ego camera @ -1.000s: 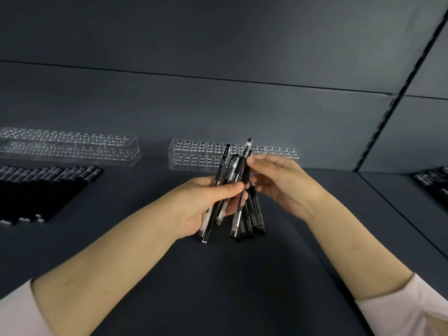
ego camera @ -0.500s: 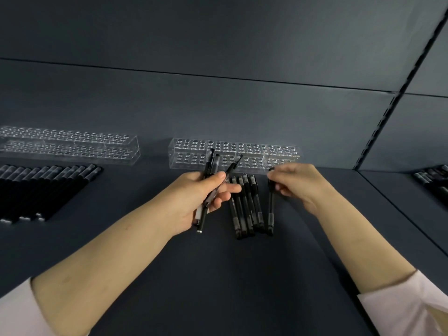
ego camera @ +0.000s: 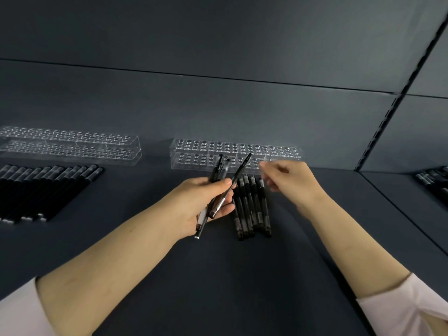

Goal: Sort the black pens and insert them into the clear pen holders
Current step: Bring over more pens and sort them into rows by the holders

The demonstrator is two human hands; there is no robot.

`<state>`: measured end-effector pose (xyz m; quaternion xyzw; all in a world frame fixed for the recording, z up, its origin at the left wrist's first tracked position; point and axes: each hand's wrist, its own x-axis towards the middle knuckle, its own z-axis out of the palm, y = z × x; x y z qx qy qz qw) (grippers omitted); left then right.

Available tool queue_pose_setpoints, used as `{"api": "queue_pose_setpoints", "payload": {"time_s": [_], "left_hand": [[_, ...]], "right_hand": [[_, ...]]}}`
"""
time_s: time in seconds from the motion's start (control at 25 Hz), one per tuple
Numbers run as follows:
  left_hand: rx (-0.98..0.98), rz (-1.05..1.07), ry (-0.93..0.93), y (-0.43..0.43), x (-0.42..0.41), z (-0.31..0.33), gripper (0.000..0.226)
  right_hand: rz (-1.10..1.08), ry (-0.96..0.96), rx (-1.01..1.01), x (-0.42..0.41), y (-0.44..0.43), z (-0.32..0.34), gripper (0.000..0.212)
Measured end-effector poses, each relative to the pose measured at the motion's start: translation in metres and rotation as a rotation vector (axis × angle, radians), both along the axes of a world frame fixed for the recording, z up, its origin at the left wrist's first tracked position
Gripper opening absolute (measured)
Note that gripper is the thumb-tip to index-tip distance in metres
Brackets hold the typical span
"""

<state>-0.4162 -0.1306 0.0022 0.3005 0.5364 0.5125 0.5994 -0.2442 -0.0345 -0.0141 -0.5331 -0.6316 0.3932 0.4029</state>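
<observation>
My left hand (ego camera: 197,206) grips three black pens (ego camera: 225,190) that fan up and to the right, their tips in front of the clear pen holder (ego camera: 236,154). Several black pens (ego camera: 252,209) lie side by side on the dark surface just right of that hand. My right hand (ego camera: 289,181) hovers above the far ends of those lying pens, fingers loosely curled and holding nothing. The holder's holes look empty.
A second clear pen holder (ego camera: 70,147) stands at the back left, with a long row of black pens (ego camera: 46,187) laid out in front of it. More black pens (ego camera: 434,183) lie at the far right edge. A dark wall rises behind the holders.
My right hand took a pen from the bundle, laid it beside the lying pens and let go. My left hand lowered and now holds fewer pens.
</observation>
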Motion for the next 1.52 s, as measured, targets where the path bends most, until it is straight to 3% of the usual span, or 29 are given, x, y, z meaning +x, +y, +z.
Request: {"api": "queue_pose_setpoints", "payload": {"time_s": [0.2, 0.36, 0.44, 0.6, 0.72, 0.96, 1.16, 1.36, 1.52], "left_hand": [[0.009, -0.052, 0.057, -0.001, 0.004, -0.001, 0.016], [-0.005, -0.031, 0.053, 0.001, 0.001, -0.001, 0.021], [-0.032, -0.024, 0.085, 0.002, -0.001, 0.0, 0.026], [-0.087, -0.056, 0.039, 0.003, -0.005, 0.003, 0.026], [-0.093, -0.058, -0.031, 0.003, -0.004, 0.005, 0.007], [0.014, -0.133, -0.005, -0.001, -0.003, 0.0, 0.02], [0.103, -0.12, -0.033, -0.015, -0.025, 0.003, 0.018], [0.17, -0.059, -0.005, -0.038, -0.091, 0.007, 0.019], [0.252, 0.09, 0.212, -0.057, -0.183, 0.01, 0.011]], "right_hand": [[0.22, 0.334, -0.165, -0.014, -0.015, 0.012, 0.009], [0.121, 0.59, -0.192, -0.005, -0.006, 0.021, 0.008], [-0.002, 0.467, -0.159, 0.008, 0.003, 0.021, 0.008], [-0.079, -0.008, -0.137, 0.018, 0.01, 0.0, 0.015], [-0.083, -0.158, -0.072, 0.013, 0.009, -0.008, 0.025], [-0.075, -0.359, 0.115, 0.001, -0.006, 0.005, 0.021], [0.199, 0.198, -0.097, -0.042, -0.035, 0.03, 0.016], [0.232, 0.459, -0.141, -0.113, -0.054, 0.038, 0.005], [0.103, 0.584, -0.227, -0.184, -0.055, 0.034, 0.005]]}}
